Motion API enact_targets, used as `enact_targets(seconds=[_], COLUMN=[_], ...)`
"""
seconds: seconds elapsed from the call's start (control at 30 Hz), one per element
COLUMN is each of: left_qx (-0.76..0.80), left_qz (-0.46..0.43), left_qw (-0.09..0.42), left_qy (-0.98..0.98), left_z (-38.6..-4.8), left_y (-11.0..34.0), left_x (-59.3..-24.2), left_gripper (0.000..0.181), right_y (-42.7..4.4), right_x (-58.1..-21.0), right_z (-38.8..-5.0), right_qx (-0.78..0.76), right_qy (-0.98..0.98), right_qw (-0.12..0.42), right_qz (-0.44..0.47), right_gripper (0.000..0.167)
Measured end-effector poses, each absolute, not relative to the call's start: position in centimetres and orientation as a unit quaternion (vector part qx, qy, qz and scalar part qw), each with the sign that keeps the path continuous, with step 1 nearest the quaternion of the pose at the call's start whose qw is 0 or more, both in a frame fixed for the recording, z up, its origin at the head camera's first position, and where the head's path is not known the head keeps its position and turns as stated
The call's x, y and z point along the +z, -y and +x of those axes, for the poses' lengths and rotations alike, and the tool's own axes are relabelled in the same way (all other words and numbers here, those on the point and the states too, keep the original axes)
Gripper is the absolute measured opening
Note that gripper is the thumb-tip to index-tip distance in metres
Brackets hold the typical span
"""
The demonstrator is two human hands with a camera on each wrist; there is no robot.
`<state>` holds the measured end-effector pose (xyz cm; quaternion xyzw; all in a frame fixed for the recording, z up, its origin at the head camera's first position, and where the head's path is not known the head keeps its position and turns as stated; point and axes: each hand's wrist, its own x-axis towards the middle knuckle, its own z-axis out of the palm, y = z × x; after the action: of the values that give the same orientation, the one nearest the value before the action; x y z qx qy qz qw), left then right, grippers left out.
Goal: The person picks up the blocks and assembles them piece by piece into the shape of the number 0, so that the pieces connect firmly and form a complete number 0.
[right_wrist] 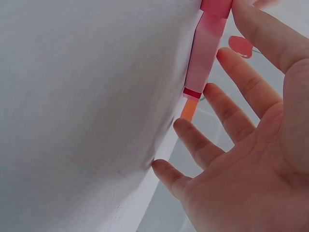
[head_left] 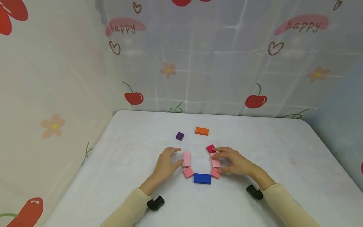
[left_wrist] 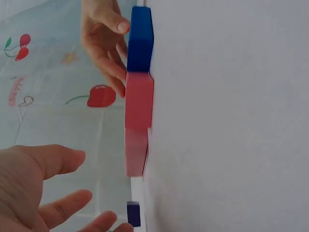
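Note:
A blue block [head_left: 202, 178] lies at the near end of a U of blocks. On its left come a pink square block [head_left: 188, 172] and a pale pink oblong block [head_left: 186, 159]; on its right, a pink square block [head_left: 215, 172], a pale pink oblong block [head_left: 215, 161] and a small crimson block [head_left: 210, 148]. My left hand [head_left: 166, 161] is just left of the left oblong, fingers loosely spread and holding nothing. Over the right side, my right hand [head_left: 233, 160] has spread fingers, its thumb at the pink square; whether it touches is unclear.
Beyond the U lie a small purple block [head_left: 180, 136] and an orange oblong block [head_left: 202, 131]. White cloth covers the table [head_left: 99, 176]. A printed curtain [head_left: 210, 72] hangs behind its far edge. Each wrist wears a black camera, such as the left one [head_left: 156, 203].

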<state>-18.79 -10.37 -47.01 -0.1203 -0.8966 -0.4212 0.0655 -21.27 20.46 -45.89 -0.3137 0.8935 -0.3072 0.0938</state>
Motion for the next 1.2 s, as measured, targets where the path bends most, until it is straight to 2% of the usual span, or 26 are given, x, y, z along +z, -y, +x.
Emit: enact_targets(seconds=[0.13, 0.23, 0.57, 0.97, 1.2], left_qx=[-0.450, -0.470, -0.518, -0.465, -0.404], left_qz=[-0.082, -0.051, 0.009, 0.001, -0.015], left_qw=[0.106, 0.112, 0.026, -0.018, -0.028], left_qy=[0.883, 0.874, 0.855, 0.885, 0.914], left_z=[-21.0, -23.1, -28.4, -30.5, -30.9], left_y=[10.8, 10.9, 11.1, 11.0, 10.7], left_x=[-46.6, -46.2, -46.4, -47.3, -47.3], left_gripper=[0.037, 0.035, 0.036, 0.039, 0.030], right_y=[-20.4, -20.4, -20.4, -20.5, -20.6], right_x=[-45.9, -45.9, -46.3, -46.1, -46.1], right_z=[-21.2, -21.2, -21.4, -21.5, -21.4], right_qx=[-0.309, -0.313, -0.317, -0.320, -0.319], right_qy=[-0.893, -0.892, -0.891, -0.888, -0.889], right_qw=[0.096, 0.099, 0.100, 0.101, 0.100], right_qz=[-0.312, -0.310, -0.309, -0.315, -0.313], right_gripper=[0.051, 0.052, 0.052, 0.051, 0.051])
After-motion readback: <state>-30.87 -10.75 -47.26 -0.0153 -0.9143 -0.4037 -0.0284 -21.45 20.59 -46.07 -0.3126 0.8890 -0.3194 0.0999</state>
